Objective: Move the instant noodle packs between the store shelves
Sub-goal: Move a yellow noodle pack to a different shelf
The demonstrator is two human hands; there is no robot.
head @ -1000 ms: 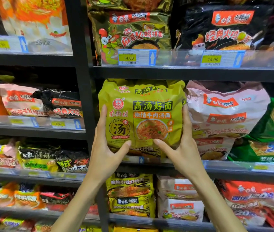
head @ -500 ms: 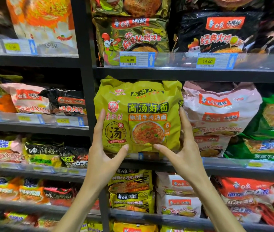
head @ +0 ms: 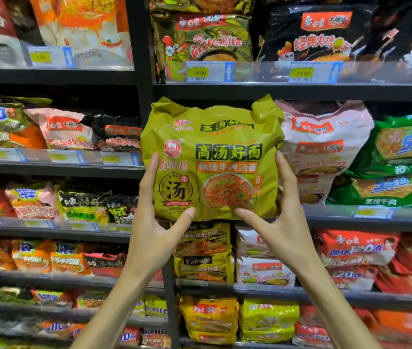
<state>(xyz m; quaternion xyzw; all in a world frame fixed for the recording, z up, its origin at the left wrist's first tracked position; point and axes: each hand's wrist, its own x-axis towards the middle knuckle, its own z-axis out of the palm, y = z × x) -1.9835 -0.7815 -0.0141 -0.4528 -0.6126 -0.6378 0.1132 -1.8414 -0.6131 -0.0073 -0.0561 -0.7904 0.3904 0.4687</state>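
Note:
A large mustard-yellow instant noodle multipack (head: 215,157) is held upright in front of the right-hand shelf bay, at the level of the second shelf. My left hand (head: 154,230) grips its lower left edge, thumb on the front and fingers up the side. My right hand (head: 281,222) grips its lower right edge the same way. The pack's lower edge hangs just in front of the shelf rail (head: 351,215), overlapping the black upright post (head: 142,102).
A pink noodle pack (head: 325,147) and green packs (head: 401,157) stand right of the held pack. Olive and black packs (head: 325,39) fill the shelf above, behind price tags (head: 208,71). The left bay (head: 56,170) holds several smaller packs on each shelf.
The yellow pack has moved slightly left and toward me with both hands on it, now covering part of the upright post. The view has shifted a little.

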